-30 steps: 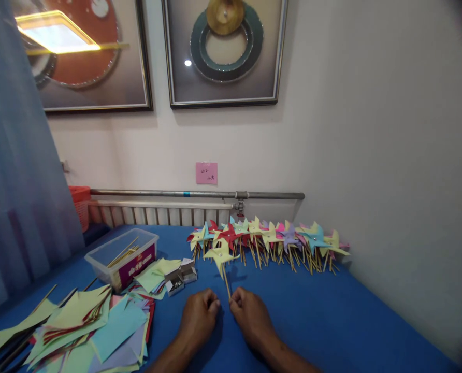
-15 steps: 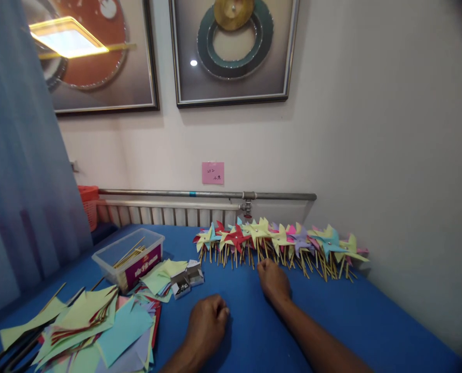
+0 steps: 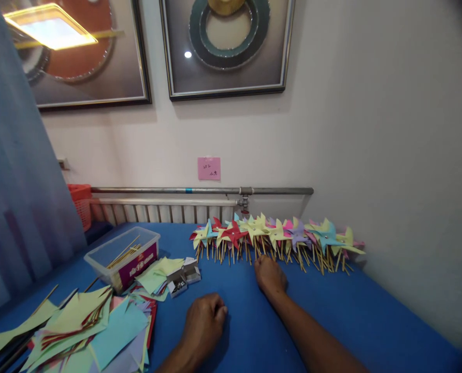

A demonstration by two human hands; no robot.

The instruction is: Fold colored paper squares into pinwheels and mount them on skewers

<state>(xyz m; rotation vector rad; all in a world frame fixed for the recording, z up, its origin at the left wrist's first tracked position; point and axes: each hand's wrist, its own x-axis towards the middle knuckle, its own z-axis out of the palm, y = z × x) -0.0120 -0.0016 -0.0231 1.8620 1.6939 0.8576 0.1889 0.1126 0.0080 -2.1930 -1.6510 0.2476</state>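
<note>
One row of paper pinwheels (image 3: 276, 233) spans the tabletop (image 3: 371, 331); from my remote post I judge the step in hand to be placing a pinwheel there. The next move calls for release without disturbing the neighbouring sticks (image 3: 321, 260). My right arm (image 3: 312, 334) extends forward, its right hand (image 3: 270, 274) curled at the row's near edge; I cannot tell whether it pinches a stick. My left hand (image 3: 205, 318), nearer me than the row, is folded inward, nothing visible in it.
</note>
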